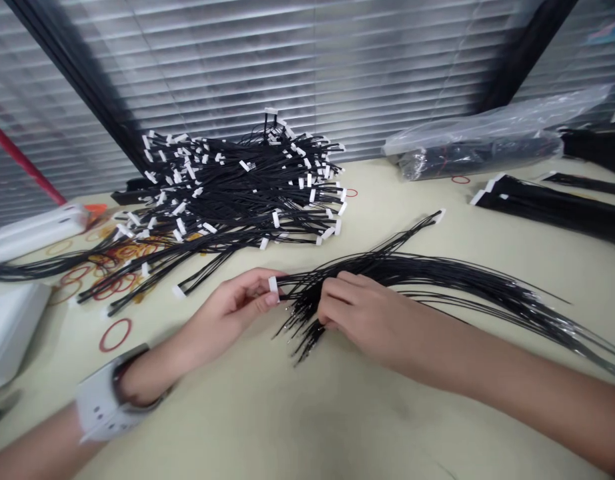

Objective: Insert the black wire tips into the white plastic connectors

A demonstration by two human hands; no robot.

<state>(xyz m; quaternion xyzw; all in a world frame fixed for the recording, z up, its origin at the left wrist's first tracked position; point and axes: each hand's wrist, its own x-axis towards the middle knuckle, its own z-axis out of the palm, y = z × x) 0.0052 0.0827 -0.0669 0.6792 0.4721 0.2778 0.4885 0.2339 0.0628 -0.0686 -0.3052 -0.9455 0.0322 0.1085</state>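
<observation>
Between thumb and fingers, my left hand [245,299] pinches a small white connector [273,288] with black wires running from it to the right. My right hand [350,303] is closed over a bundle of loose black wires [427,270], near their metal-tipped ends [300,330]; what exactly its fingers grip is partly hidden. The bundle curves away to the right across the table. One wire harness with a white connector [440,216] lies above the bundle, pointing up and right.
A large pile of black harnesses with white connectors [242,177] lies behind my hands. Red and yellow rubber bands [115,335] are scattered at left beside white boxes [12,330]. At right are a plastic-wrapped bundle [480,157] and more cable bundles [552,207]. Blinds [237,60] stand behind.
</observation>
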